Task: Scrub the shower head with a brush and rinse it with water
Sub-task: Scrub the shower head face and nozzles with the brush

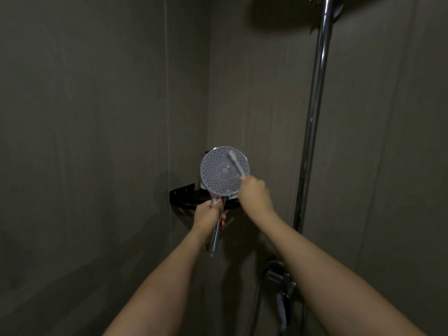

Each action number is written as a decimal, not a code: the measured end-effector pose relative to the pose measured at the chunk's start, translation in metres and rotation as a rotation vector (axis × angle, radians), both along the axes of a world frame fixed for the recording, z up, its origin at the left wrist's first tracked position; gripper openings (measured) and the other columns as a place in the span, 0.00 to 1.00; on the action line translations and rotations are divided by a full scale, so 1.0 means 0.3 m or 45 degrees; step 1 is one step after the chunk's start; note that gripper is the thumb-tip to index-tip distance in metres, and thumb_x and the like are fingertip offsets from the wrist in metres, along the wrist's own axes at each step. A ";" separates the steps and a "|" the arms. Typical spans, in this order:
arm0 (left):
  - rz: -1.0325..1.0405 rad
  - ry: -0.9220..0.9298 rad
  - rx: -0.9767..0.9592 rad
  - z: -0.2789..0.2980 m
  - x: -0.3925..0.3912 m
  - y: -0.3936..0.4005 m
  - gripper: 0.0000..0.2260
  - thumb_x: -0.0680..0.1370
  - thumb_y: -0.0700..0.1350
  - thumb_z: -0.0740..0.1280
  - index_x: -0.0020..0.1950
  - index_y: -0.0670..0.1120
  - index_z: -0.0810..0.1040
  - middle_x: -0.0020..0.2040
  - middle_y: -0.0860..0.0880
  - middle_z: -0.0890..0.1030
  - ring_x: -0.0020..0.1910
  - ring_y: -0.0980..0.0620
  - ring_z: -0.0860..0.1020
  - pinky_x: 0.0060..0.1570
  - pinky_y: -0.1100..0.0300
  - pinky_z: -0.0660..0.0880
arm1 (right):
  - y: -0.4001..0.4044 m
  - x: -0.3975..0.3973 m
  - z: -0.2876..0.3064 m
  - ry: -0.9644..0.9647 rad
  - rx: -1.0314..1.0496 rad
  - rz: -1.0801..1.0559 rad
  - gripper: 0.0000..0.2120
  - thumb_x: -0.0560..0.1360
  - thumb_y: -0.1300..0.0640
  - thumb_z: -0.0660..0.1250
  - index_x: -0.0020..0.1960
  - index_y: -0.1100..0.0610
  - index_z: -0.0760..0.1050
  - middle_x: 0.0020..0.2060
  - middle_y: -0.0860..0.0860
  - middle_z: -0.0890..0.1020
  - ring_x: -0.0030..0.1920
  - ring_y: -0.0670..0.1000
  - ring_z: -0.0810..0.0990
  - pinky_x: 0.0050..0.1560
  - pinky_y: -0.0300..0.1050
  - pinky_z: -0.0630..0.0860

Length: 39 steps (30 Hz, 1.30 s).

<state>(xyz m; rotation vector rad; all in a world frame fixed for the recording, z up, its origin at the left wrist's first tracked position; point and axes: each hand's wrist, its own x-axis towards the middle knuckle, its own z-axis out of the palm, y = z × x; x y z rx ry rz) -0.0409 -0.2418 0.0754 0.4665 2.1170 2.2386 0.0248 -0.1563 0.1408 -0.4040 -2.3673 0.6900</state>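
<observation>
A round hand-held shower head [218, 173] faces me, its grey nozzle plate dotted with small holes. My left hand [209, 214] grips its chrome handle just below the head and holds it upright. My right hand [254, 194] holds a thin white brush [235, 164] by its handle. The brush's bristle end lies on the upper right part of the nozzle plate. Both hands are raised in front of the shower corner.
A black corner shelf [184, 195] is fixed to the wall behind the shower head. A chrome riser pipe [315, 112] runs up the right wall to a dark overhead shower [291, 13]. The mixer tap [281, 284] and hose sit low at right. Grey walls surround.
</observation>
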 end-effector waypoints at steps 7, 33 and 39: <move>-0.048 0.005 0.035 0.008 0.014 0.024 0.13 0.80 0.43 0.60 0.35 0.44 0.71 0.28 0.45 0.73 0.20 0.55 0.70 0.23 0.65 0.69 | -0.005 0.027 0.015 -0.001 -0.045 0.062 0.14 0.81 0.57 0.53 0.58 0.62 0.73 0.50 0.61 0.81 0.50 0.60 0.80 0.43 0.49 0.75; -0.003 -0.025 0.022 0.015 0.011 0.031 0.13 0.80 0.43 0.60 0.35 0.42 0.71 0.27 0.44 0.72 0.17 0.56 0.70 0.19 0.67 0.67 | 0.061 0.054 -0.007 0.012 -0.101 -0.067 0.15 0.81 0.57 0.52 0.55 0.63 0.75 0.48 0.62 0.81 0.50 0.60 0.81 0.40 0.44 0.69; -0.013 -0.051 0.039 0.003 -0.002 0.023 0.13 0.80 0.43 0.60 0.36 0.42 0.71 0.28 0.43 0.72 0.17 0.56 0.69 0.19 0.67 0.67 | 0.045 0.041 -0.011 -0.059 -0.201 0.008 0.15 0.81 0.56 0.52 0.58 0.61 0.73 0.48 0.60 0.81 0.48 0.60 0.81 0.44 0.50 0.76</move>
